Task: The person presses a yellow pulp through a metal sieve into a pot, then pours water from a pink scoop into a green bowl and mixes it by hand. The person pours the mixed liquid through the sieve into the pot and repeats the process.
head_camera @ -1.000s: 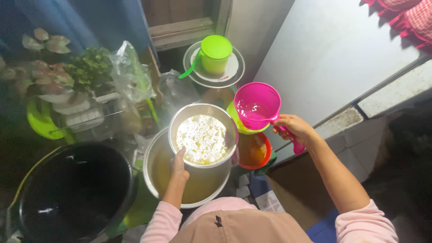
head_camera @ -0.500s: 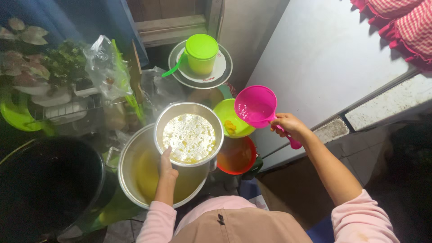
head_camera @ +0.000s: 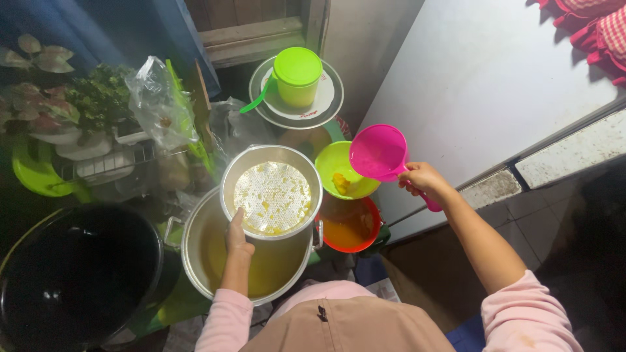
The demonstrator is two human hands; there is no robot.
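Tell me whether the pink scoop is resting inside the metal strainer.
No, the right hand holds the pink scoop in the air above the green bowl, beside the metal strainer.

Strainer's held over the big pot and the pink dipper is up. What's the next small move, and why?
Probably swing the pink dipper left and tip it over the metal strainer: the right hand holds it beside the strainer, which the left hand steadies above the large pot of yellow liquid.
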